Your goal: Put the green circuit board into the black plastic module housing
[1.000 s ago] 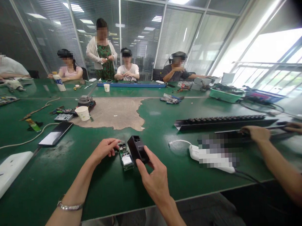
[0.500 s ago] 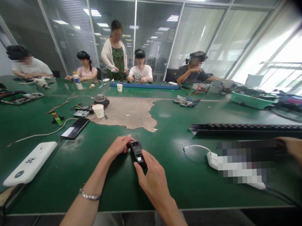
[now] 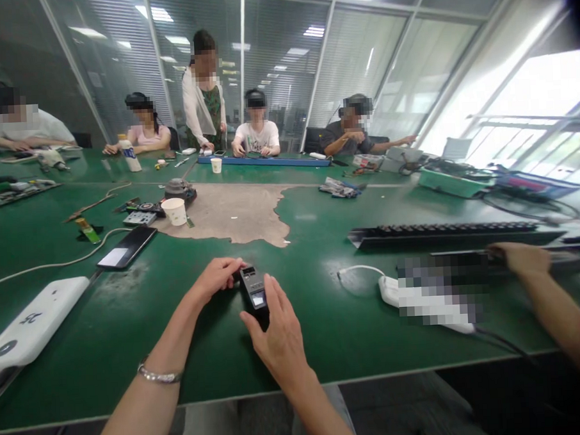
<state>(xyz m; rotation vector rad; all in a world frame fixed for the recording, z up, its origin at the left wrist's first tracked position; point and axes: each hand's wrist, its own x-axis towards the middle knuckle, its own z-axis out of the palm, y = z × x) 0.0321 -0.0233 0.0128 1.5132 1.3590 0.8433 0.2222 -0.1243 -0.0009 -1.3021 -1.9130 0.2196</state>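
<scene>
A small black device (image 3: 253, 287) with a little lit screen stands at a tilt over the green table (image 3: 324, 344), between my hands. My left hand (image 3: 218, 276) is at its far left corner, fingers bent and pressed together at the device's edge. My right hand (image 3: 278, 327) lies along its right side, thumb and fingers on either side of the lower part. A silver bracelet (image 3: 158, 374) is on my left wrist. The underside of the device is hidden.
A phone (image 3: 126, 248) and a white power bank (image 3: 37, 321) lie left. A paper cup (image 3: 175, 212) stands on brown sheeting (image 3: 236, 213). Right are a white power strip (image 3: 423, 304), a black rail (image 3: 454, 233) and another person's hand (image 3: 525, 258). Several people are across the table.
The view has shifted right, so things sit further left. My right fingers look straighter along the device. The neighbouring person's hand at the right shows more fully.
</scene>
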